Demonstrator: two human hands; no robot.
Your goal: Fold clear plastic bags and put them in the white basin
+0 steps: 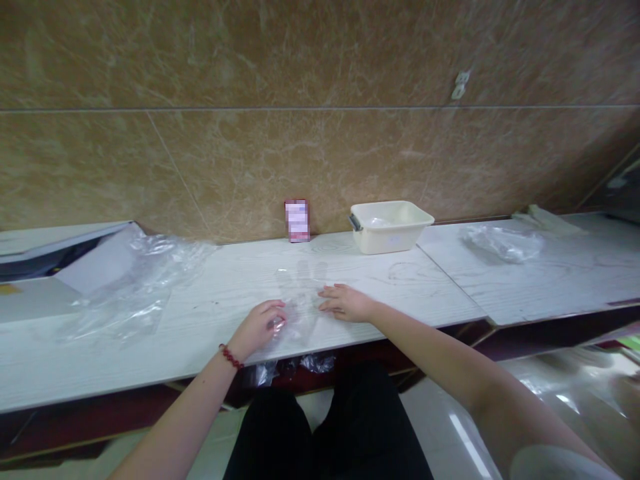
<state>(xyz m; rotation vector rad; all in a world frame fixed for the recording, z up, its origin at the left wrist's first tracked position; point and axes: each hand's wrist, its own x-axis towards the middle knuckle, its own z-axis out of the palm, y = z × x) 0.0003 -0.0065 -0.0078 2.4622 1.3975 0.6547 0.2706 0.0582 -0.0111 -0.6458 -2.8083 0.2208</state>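
A clear plastic bag (297, 317) lies flat on the white wood-grain tabletop (210, 293) in front of me. My left hand (257, 327), with a red bead bracelet (231, 357) on its wrist, has its fingers curled on the bag's left side and pinches the film there. Over at the bag's right edge, my right hand (347, 303) rests with its fingers stretched out and holds nothing. The bag's exact outline is hard to make out against the pale surface.
A cream plastic basin (395, 233) stands by the wall, right of a red-edged card (298, 221). Crumpled clear plastic (145, 287) lies beside an open white box (40, 293) at left. More clear plastic (505, 243) lies at right.
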